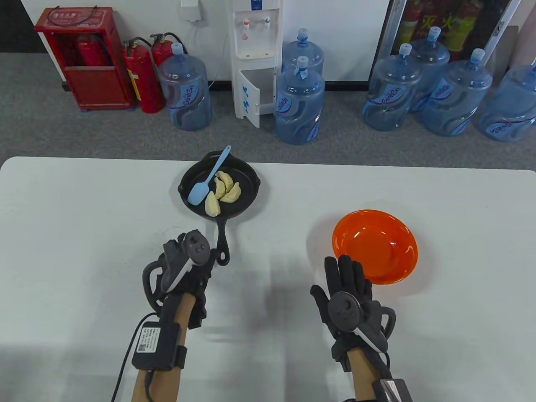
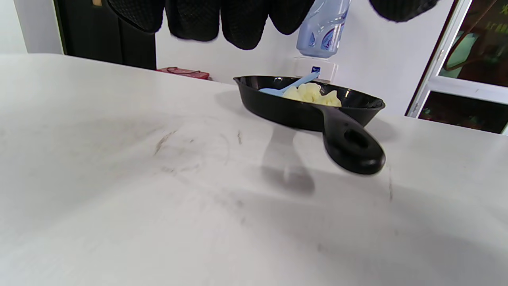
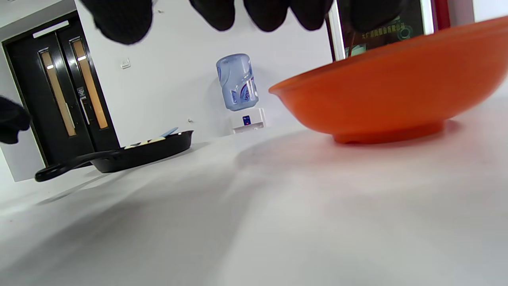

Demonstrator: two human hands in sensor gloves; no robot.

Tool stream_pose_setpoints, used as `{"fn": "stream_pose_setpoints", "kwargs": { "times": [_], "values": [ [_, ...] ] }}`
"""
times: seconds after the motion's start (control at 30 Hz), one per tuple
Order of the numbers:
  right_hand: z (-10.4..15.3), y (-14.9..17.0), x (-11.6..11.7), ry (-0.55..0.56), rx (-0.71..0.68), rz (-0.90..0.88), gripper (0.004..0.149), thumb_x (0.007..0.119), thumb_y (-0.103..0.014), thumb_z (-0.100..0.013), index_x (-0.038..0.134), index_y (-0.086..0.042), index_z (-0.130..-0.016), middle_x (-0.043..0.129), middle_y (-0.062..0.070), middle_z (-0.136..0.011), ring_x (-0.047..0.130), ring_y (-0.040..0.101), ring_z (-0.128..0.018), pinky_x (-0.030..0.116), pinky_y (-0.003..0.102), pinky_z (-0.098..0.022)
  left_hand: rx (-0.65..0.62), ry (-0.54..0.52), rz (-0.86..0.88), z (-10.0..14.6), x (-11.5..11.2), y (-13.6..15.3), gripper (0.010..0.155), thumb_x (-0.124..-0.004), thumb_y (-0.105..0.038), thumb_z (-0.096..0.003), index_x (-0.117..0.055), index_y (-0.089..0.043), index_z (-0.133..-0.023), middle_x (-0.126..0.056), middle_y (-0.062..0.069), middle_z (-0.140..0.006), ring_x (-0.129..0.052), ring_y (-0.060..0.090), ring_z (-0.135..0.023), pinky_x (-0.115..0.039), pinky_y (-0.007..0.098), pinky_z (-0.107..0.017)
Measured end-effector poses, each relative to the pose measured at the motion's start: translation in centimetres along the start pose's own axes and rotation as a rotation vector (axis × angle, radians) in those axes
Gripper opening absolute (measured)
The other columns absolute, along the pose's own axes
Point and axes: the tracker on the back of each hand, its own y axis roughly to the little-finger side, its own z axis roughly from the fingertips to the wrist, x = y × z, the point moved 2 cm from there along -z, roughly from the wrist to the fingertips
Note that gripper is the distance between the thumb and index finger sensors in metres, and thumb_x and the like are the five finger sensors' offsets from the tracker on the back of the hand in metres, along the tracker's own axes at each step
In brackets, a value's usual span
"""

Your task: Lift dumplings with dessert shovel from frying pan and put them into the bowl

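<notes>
A black frying pan (image 1: 247, 178) stands at the table's far middle, its handle (image 1: 223, 243) pointing toward me. Three pale dumplings (image 1: 226, 192) lie in it beside a light blue dessert shovel (image 1: 205, 184), whose grip leans on the far rim. An empty orange bowl (image 1: 377, 247) sits to the right. My left hand (image 1: 194, 268) hovers just left of the handle's end; in the left wrist view its fingers (image 2: 238, 24) hang free, apart from the handle (image 2: 353, 149). My right hand (image 1: 345, 276) lies flat with straight fingers, its tips at the bowl's near left rim (image 3: 389, 91).
The white table (image 1: 83, 230) spreads wide around both hands. On the floor beyond its far edge stand several blue water jugs (image 1: 299, 104), a white water dispenser (image 1: 255, 58), red fire extinguishers (image 1: 142, 79) and a red cabinet (image 1: 86, 58).
</notes>
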Motion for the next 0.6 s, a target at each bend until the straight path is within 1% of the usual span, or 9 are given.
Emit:
{"fn": "stream_pose_setpoints", "kwargs": {
  "times": [0.07,0.13,0.27,0.37,0.53,0.6],
  "values": [
    [-0.1,0.1,-0.1,0.001,0.009,0.001,0.074,0.056,-0.057,-0.066,0.032,-0.018,-0.124,0.026,0.021,-0.128,0.031,0.048,-0.114,0.043,0.069,-0.077,0.017,-0.003,0.002,-1.1,0.4,-1.2,0.075,-0.059,-0.062,-0.0515,-0.044,-0.025,-0.115,-0.054,0.007,-0.119,-0.066,0.039,-0.111,-0.057,0.058,-0.079],
    [-0.2,0.2,-0.2,0.002,0.015,-0.014,0.074,0.057,-0.057,-0.066,0.032,-0.019,-0.124,0.026,0.021,-0.128,0.031,0.048,-0.114,0.043,0.069,-0.077,0.045,0.016,0.018,-2.4,0.5,-2.5,0.076,-0.059,-0.062,-0.0516,-0.044,-0.022,-0.115,-0.056,0.008,-0.118,-0.071,0.038,-0.108,-0.060,0.057,-0.078],
    [-0.2,0.2,-0.2,-0.001,0.013,-0.017,0.074,0.057,-0.057,-0.066,0.033,-0.019,-0.124,0.026,0.021,-0.128,0.031,0.048,-0.114,0.043,0.069,-0.077,0.110,0.058,-0.026,-4.6,-0.2,-4.0,0.073,-0.058,-0.059,-0.0535,-0.047,-0.019,-0.113,-0.061,0.008,-0.113,-0.076,0.037,-0.103,-0.064,0.057,-0.076],
    [-0.3,0.2,-0.1,-0.005,0.012,-0.020,0.074,0.057,-0.057,-0.066,0.034,-0.018,-0.124,0.026,0.021,-0.128,0.031,0.048,-0.115,0.043,0.069,-0.078,0.149,0.064,-0.027,-6.1,-1.3,-4.5,0.072,-0.060,-0.058,-0.0540,-0.048,-0.019,-0.113,-0.065,0.008,-0.110,-0.081,0.035,-0.098,-0.067,0.056,-0.074],
    [-0.5,0.2,0.0,-0.016,0.019,-0.023,0.073,0.057,-0.058,-0.066,0.034,-0.019,-0.125,0.026,0.020,-0.128,0.031,0.047,-0.115,0.043,0.069,-0.078,0.200,0.085,-0.087,-7.7,-2.8,-4.8,0.072,-0.062,-0.059,-0.0534,-0.053,-0.017,-0.111,-0.072,0.007,-0.103,-0.088,0.032,-0.088,-0.072,0.054,-0.070],
    [-0.6,0.3,0.1,-0.023,0.023,-0.030,0.073,0.057,-0.058,-0.066,0.035,-0.020,-0.125,0.026,0.020,-0.129,0.031,0.047,-0.115,0.043,0.069,-0.078,0.217,0.108,-0.108,-8.1,-3.3,-4.8,0.070,-0.062,-0.058,-0.0537,-0.053,-0.017,-0.110,-0.074,0.006,-0.101,-0.090,0.031,-0.085,-0.073,0.053,-0.069]
  ]
}}
